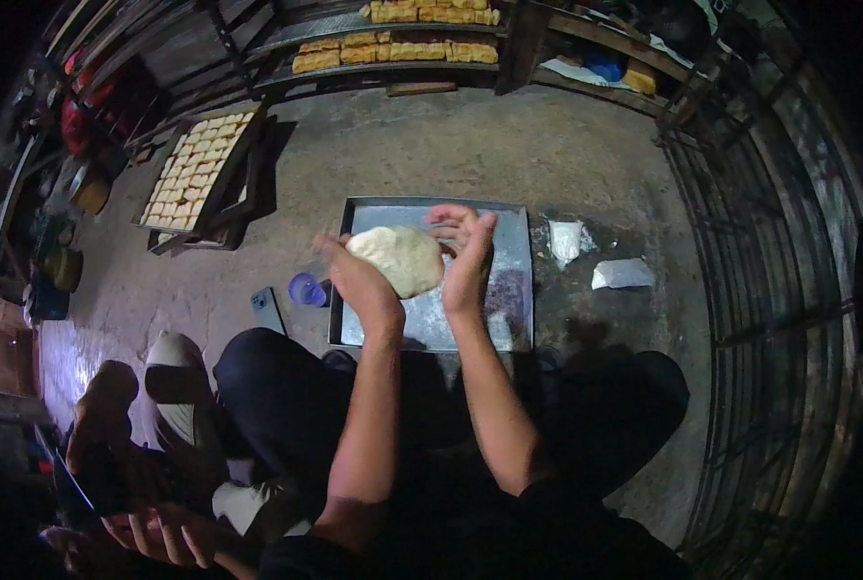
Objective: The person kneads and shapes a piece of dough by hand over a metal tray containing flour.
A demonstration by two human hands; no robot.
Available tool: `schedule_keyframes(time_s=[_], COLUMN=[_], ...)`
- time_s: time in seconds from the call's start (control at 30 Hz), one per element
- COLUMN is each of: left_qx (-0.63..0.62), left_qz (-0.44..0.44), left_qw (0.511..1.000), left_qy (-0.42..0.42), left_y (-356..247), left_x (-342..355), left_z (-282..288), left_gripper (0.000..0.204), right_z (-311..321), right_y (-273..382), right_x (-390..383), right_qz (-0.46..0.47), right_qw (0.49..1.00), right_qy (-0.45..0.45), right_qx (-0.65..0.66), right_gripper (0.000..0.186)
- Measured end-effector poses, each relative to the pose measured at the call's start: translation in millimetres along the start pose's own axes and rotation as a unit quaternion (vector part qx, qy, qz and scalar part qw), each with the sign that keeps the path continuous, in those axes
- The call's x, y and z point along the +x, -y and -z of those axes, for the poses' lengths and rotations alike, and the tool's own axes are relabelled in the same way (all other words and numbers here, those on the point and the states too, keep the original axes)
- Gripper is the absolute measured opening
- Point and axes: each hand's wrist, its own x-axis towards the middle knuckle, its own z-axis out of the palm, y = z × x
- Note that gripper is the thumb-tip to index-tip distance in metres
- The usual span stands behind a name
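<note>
Worn floor [586, 145] fills much of the frame, a metal tray [509, 215] at its centre. Over the tray, pale dough [398, 261] lies between both hands: the right hand [467, 269], fingers [446, 214] loosely apart, curves beside its right edge; the left hand [365, 288] touches its left side, fingers mostly hidden, their spread unclear.

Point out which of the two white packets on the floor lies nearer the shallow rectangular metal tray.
The left white packet, with white specks scattered beside it; the right white packet lies farther from the metal tray.

A head-worn fisheye looks down over the tray [510, 246].
</note>
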Motion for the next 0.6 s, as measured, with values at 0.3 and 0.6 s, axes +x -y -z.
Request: schedule_keyframes(time_s=[0.3, 0.6], left_qx=[0.049, 0.347], left_qz=[-0.065, -0.217], left_qw=[0.985, 0.875], left_qy=[0.152, 0.260], left_y=[10.0, -13.9], left_x=[-10.2, -11.9], left_z=[-0.5, -9.6], left_gripper=[0.059, 0.046], right_z=[-12.1, 22.2], right_y=[-11.1, 9.9], right_x=[-8.8, 10.9], right_qz=[0.049, 0.175], right_qw=[0.994, 0.959], right_qy=[-0.092, 0.043], right_qx=[-0.012, -0.221], right_gripper=[0.048, 0.041])
